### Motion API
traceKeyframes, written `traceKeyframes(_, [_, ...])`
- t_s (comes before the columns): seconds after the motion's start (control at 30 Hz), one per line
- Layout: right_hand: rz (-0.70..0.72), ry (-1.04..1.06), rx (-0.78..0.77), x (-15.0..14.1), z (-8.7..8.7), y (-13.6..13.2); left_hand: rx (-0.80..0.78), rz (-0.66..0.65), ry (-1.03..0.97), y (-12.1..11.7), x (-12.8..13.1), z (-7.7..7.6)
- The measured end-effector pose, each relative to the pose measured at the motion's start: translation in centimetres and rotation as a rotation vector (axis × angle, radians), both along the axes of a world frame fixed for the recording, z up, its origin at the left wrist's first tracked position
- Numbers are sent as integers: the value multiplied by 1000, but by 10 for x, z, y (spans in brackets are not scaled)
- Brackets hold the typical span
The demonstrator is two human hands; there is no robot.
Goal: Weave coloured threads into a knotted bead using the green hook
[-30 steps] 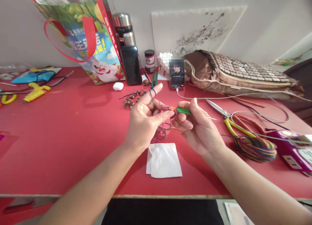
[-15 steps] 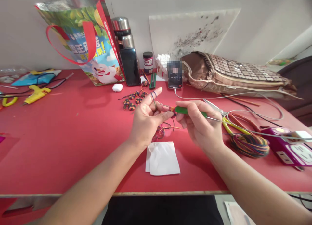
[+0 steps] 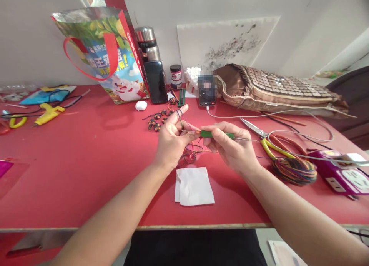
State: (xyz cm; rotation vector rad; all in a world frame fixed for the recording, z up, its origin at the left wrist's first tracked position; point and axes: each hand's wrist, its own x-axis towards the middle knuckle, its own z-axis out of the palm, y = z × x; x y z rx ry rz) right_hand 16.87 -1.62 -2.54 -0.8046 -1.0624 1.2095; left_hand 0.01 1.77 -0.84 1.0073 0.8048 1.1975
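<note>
My right hand [image 3: 238, 147] is closed around a crochet hook with a green handle [image 3: 205, 134] and thin metal ends. Its left end reaches over to the thumb of my left hand [image 3: 170, 143]. That hand pinches a small crocheted piece [image 3: 198, 132] of multicoloured yarn, mostly hidden by fingers and hook. A dark strand loops round its raised index finger. Loose yarn [image 3: 188, 157] lies tangled below the hands. Beyond the left hand lies a string of small dark and orange crocheted pieces [image 3: 155, 124]. A wound hank of the same yarn [image 3: 295, 170] rests on the right.
Scissors [image 3: 253, 127] lie open beside the hank, near a purple power strip [image 3: 328, 177]. White tissue [image 3: 197, 187] lies close to the front edge. A lit phone [image 3: 206, 95], a dark phone [image 3: 155, 83], a shopping bag [image 3: 131, 89] and a handbag [image 3: 282, 85] line the back. A yellow glue gun [image 3: 49, 114] sits left.
The hook and my right hand have moved left, and the hook's left end now reaches across my left thumb. The crocheted piece is more hidden. The whole view has shifted slightly.
</note>
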Motion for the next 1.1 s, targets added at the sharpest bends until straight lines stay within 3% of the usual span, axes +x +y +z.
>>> traceKeyframes(0.13, [-134, 116, -49, -6, 1, 3, -57, 17, -36, -3, 6, -2])
traceKeyframes(0.37, [42, 336, -198, -15, -6, 10, -22, 101, -14, -2, 3, -2])
traceKeyframes(0.83, [227, 544, -312, -12, -6, 10, -17, 58, -69, 1, 1, -4])
traceKeyframes(1.1, [197, 610, -363, -16, -8, 14, 3, 92, -15, -1, 2, -1])
